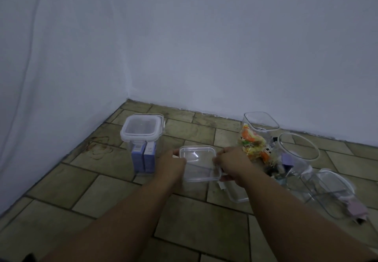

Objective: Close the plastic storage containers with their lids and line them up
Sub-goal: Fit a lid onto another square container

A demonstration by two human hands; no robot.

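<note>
A small clear square container (pixel 199 163) with its lid on top sits between my hands, low over the tiled floor. My left hand (pixel 170 164) grips its left edge and my right hand (pixel 232 162) grips its right edge. To the left stands a tall clear container (pixel 142 145) with a white clip lid fitted, holding blue boxes. On the right are a tall open container (pixel 259 126) with colourful sweets, a round open container (pixel 297 149) and an oval open container (pixel 329 192). A loose clear lid (pixel 237 195) lies under my right wrist.
White walls meet in a corner behind the containers. The floor (pixel 114 196) is brown brick-pattern tile. A purple clip (pixel 287 160) and small dark items lie among the right-hand containers. A pink object (pixel 357 213) lies at the oval container's near end.
</note>
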